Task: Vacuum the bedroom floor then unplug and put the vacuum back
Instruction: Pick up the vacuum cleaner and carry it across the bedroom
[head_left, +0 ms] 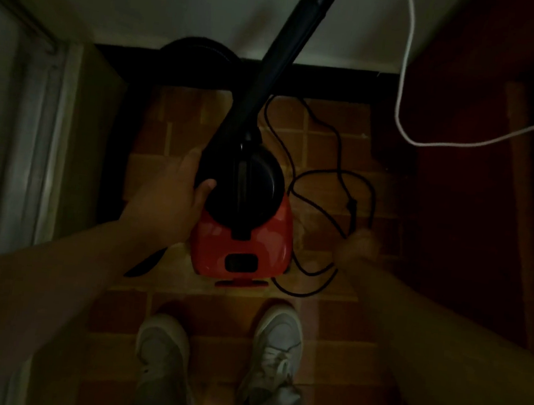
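Dim frame, looking straight down. Vacuum (241,249), red body with a black round top, is over the middle of the tiled floor (328,324), just ahead of the two grey shoes (160,356); can't tell whether it sits on the tiles or is lifted off them. Its black tube (273,64) runs up and away from the round top toward the far edge of the floor and out of the top of the frame. Left hand (174,192) grips the left side of the round top: thumb (208,184) curled onto the front face, fingers wrapped round the back, out of sight. Right hand (358,248) is right of the vacuum, motion-blurred; grip can't be read. Black cord (334,176) lies in loose loops on the tiles right of the vacuum and passes right at that hand; contact unclear. Dark coiled hose (196,48) sits at the far edge by the black skirting. Thin black piece (147,264) lies on the floor near the left edge, beside the left forearm. White cable (405,68) hangs down at the upper right, apart from the vacuum.
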